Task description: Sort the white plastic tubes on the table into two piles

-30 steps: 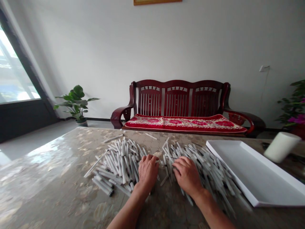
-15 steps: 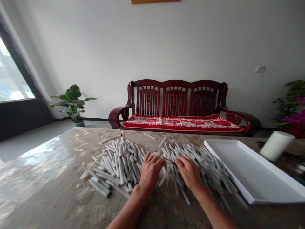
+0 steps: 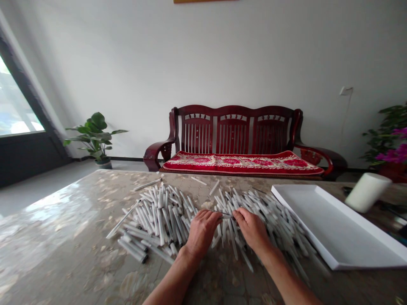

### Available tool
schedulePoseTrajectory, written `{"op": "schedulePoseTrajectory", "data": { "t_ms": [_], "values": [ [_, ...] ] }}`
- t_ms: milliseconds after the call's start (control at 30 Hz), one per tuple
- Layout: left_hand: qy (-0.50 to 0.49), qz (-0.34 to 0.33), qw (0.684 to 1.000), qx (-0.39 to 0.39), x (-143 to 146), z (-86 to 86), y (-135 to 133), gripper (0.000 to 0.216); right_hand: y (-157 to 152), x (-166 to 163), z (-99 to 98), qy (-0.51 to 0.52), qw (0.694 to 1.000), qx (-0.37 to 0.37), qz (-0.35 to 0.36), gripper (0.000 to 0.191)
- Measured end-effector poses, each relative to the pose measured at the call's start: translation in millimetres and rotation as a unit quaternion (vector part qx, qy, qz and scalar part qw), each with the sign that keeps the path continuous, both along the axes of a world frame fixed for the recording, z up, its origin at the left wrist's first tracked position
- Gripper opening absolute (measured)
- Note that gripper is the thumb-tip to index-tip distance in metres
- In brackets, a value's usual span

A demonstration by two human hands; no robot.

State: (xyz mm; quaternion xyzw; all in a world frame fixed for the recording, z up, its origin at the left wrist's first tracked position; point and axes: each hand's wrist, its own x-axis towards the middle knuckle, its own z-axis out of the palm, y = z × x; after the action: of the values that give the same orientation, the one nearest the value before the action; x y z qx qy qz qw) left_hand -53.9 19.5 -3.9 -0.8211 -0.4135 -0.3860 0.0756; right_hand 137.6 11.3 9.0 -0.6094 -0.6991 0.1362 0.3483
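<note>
- Compared with a moment ago, the two hands sit closer together and higher on the heap, no longer pressed flat into it: the left hand [image 3: 202, 233] is curled at the middle of the desk and the right hand [image 3: 252, 231] faces it.
- Between them lies a thin dark-tipped rod [image 3: 226, 216], level with the fingertips. Both grips are closed in toward it, the fingers bunched and nearly meeting. It is too small to tell whether either hand really holds it or only touches it.
- The white plastic tubes [image 3: 159, 216] lie in a loose, crisscrossed heap across the middle of the desk [image 3: 54, 220], nearer the far edge than the near one. The hands sit over a thin patch that splits the heap into a left and a right mass. A few tubes lie apart toward the far edge.
- A shallow white tray [image 3: 337, 224] lies along the right side of the desk, just beyond the heap's right end, with no tubes visible in it.
- A white cylinder [image 3: 367, 192] stands near the far right corner.
- Beyond the far edge are a dark red wooden bench [image 3: 235, 131] with a red floral cushion [image 3: 241, 164], and a potted plant [image 3: 95, 135] on the floor.
</note>
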Motion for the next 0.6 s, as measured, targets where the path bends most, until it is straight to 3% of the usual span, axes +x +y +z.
{"op": "schedulePoseTrajectory", "data": {
  "t_ms": [167,400,600],
  "values": [
    [0.004,0.004,1.000,0.001,-0.3,-3.7,1.6,0.007,1.6,-1.1,-2.3,-0.016,0.999,0.029,0.005,0.040],
    [-0.004,0.004,1.000,-0.015,0.7,-3.7,0.7,0.007,5.5,0.5,-3.2,0.094,0.988,0.097,0.069,0.022],
    [-0.007,0.010,1.000,-0.003,1.1,-3.4,0.7,0.007,4.7,1.5,-3.4,0.141,0.983,0.081,0.082,0.017]
  ]
}}
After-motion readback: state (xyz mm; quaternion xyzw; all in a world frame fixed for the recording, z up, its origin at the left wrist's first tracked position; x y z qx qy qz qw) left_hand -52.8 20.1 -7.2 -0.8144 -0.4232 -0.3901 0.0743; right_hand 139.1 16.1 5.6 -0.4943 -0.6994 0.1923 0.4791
